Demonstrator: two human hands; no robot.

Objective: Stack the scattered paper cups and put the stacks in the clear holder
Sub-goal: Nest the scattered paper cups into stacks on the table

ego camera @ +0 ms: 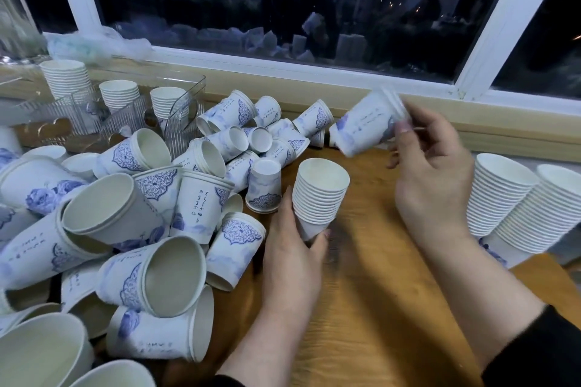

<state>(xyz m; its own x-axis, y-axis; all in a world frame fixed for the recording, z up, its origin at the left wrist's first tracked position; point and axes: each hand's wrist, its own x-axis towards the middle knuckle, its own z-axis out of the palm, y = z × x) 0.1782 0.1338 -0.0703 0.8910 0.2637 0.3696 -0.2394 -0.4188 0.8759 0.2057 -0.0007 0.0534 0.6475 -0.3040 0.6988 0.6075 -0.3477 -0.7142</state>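
Head view is showing us a wooden table (371,276) under a dark window (283,9). We are gripping a short stack of nested cups (319,195) in our left hand (292,248), fingers wrapped round its lower end and its open mouth facing up, likely so the next cup can drop straight in. Our right hand (430,173) is pinching a blue-patterned cup (366,127) by its rim, holding it tilted in the air, above and just right of the stack, apart from it. We are judging that this cup is about to be nested. Loose cups (151,223) are lying heaped on our left, beside the left hand. The clear holder (185,94) is standing at the far left, well apart from both hands, with three stacks already inside. Two taller finished stacks (515,198) are leaning at our right, near the right forearm.
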